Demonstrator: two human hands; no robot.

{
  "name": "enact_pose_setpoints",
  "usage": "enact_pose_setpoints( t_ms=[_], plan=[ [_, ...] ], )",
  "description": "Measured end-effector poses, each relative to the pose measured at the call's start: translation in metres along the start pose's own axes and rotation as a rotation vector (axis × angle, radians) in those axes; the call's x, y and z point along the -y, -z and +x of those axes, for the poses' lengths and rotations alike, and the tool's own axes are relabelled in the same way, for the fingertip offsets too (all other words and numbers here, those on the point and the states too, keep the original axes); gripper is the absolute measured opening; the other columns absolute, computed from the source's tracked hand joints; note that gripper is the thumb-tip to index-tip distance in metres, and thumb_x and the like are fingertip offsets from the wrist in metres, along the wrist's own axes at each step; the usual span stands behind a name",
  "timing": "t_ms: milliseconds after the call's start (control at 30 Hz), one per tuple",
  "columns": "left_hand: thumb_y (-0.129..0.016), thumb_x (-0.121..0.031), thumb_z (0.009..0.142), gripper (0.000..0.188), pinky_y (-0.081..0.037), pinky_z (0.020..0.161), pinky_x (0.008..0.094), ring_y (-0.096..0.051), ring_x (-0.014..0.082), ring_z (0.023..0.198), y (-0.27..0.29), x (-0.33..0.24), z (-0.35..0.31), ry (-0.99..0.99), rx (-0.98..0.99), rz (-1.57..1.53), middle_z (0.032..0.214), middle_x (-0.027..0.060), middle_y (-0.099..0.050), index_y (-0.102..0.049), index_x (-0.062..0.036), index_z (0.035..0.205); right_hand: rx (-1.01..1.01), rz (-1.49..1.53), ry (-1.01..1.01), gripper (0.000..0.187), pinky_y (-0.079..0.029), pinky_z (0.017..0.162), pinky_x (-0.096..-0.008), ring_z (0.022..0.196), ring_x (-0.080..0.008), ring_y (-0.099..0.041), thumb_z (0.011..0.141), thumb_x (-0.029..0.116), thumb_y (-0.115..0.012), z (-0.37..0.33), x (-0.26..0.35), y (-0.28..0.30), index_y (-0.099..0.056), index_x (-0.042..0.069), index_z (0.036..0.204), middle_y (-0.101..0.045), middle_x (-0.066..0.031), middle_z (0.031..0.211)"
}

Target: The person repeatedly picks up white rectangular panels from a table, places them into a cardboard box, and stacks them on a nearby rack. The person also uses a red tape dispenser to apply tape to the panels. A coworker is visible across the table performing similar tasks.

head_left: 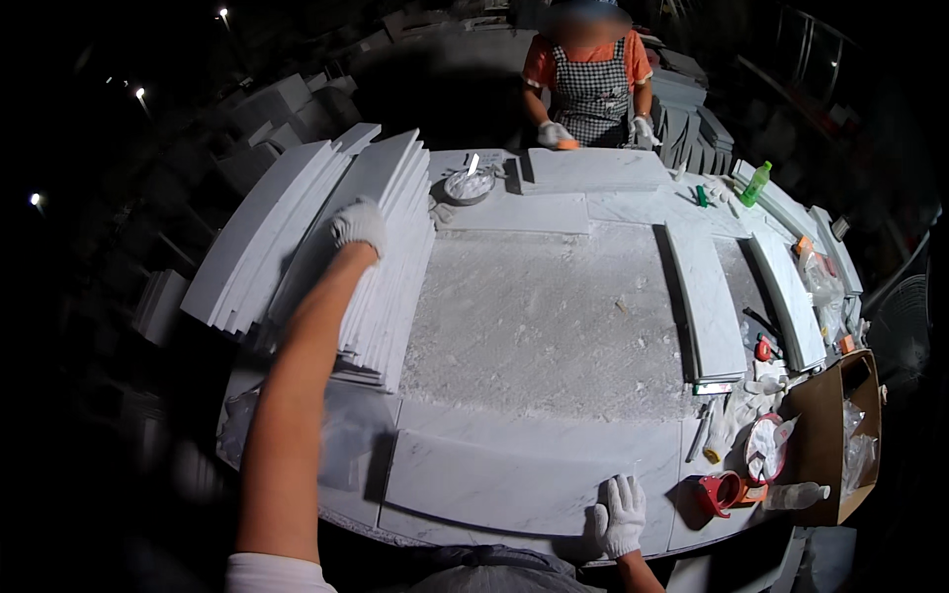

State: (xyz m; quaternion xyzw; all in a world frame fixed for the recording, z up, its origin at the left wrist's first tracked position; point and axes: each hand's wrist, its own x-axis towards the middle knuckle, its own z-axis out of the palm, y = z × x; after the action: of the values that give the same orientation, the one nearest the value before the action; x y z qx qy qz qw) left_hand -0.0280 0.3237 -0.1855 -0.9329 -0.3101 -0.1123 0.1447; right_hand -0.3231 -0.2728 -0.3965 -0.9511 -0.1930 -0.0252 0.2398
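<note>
My left hand (pixel 358 226), in a white knit glove, reaches far out to a stack of white marble slabs (pixel 384 170) and rests against the top one. Its fingers look bent and partly hidden, so I cannot tell whether they grip a slab. A grey-veined marble slab (pixel 494 482) lies close in front of me on the worktable. My right hand (pixel 623 514), gloved too, lies on the right end of that slab with the fingers stretched out, holding nothing.
Another slab stack (pixel 267 227) leans at the left. Across the table stands a person (pixel 591 94) in a checked apron, holding something orange. A bowl of white paste (pixel 469 186) sits at the back. To the right are narrow slabs (pixel 704 301), a red tape dispenser (pixel 716 491) and a cardboard box (pixel 835 435).
</note>
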Motion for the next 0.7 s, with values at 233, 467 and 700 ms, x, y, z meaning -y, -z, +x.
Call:
enact_pose_setpoints(
  t_ms=[233, 467, 700],
  plan=[
    [-0.061, -0.032, 0.084, 0.035, -0.051, 0.074, 0.0479, -0.067, 0.0409, 0.088, 0.107, 0.107, 0.030, -0.285, 0.088, -0.184, 0.097, 0.0238, -0.069, -0.072, 0.0002, 0.094, -0.012, 0.034, -0.002, 0.047, -0.034, 0.109, -0.0528, 0.129, -0.0446, -0.044, 0.089, 0.025, -0.059, 0.000, 0.000, 0.001, -0.058, -0.001, 0.128, -0.053, -0.0210, 0.136],
    [-0.067, -0.025, 0.090, 0.034, -0.046, 0.087, 0.0294, -0.058, 0.0131, 0.095, 0.213, 0.059, -0.141, -0.256, 0.489, -0.973, 0.101, 0.0052, -0.065, -0.064, 0.0026, 0.110, -0.059, 0.042, -0.055, 0.044, -0.034, 0.110, -0.0498, 0.131, -0.0412, -0.044, 0.089, 0.018, -0.058, -0.004, -0.009, 0.001, -0.057, 0.003, 0.131, -0.052, -0.0187, 0.138],
    [-0.069, -0.026, 0.090, 0.038, -0.048, 0.082, 0.0277, -0.059, 0.0143, 0.088, 0.153, 0.000, -0.264, -0.337, 1.075, -0.957, 0.097, 0.0060, -0.066, -0.066, 0.0065, 0.110, -0.309, 0.358, -0.382, 0.051, -0.040, 0.104, -0.0443, 0.121, -0.0400, -0.051, 0.095, 0.019, -0.056, -0.028, -0.022, -0.030, -0.044, 0.000, 0.141, -0.050, -0.0254, 0.133]
  ],
)
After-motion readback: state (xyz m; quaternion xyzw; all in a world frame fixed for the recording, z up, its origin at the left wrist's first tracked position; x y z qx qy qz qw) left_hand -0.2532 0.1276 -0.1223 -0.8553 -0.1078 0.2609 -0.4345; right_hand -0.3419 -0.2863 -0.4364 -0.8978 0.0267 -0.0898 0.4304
